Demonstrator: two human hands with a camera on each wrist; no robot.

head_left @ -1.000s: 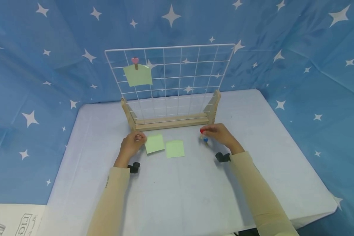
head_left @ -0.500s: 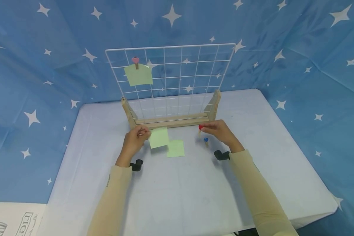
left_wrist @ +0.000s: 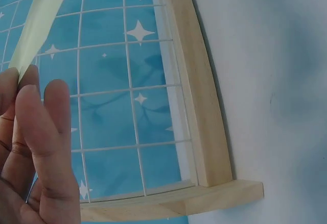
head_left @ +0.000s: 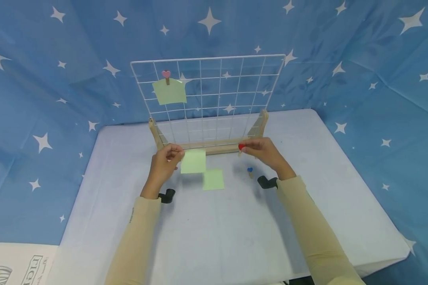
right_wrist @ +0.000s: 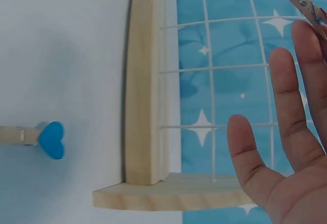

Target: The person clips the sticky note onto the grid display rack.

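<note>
My left hand (head_left: pixel 164 163) pinches a pale green sticky note (head_left: pixel 193 161) by its left edge, holding it above the table before the wire grid. In the left wrist view that note (left_wrist: pixel 41 25) appears nearly edge-on between thumb and fingers. My right hand (head_left: pixel 265 153) pinches a small wooden clothespin with a red heart (head_left: pixel 241 147); its wooden tips (right_wrist: pixel 302 3) show in the right wrist view. A second green note (head_left: pixel 213 180) lies flat on the table. Below the right hand lies a clothespin with a blue heart (head_left: pixel 250 170).
A white wire grid (head_left: pixel 219 85) stands in a wooden base (head_left: pixel 221 149) at the table's back. A pink-heart clothespin (head_left: pixel 166 75) holds another green note (head_left: pixel 170 93) on its upper left. A starry blue cloth hangs behind, and a printed sheet (head_left: pixel 19 263) lies at lower left.
The left hand has lifted its note off the table and carried it forward and right. The right hand has raised the red-heart clothespin away from the blue one, toward the grid.
</note>
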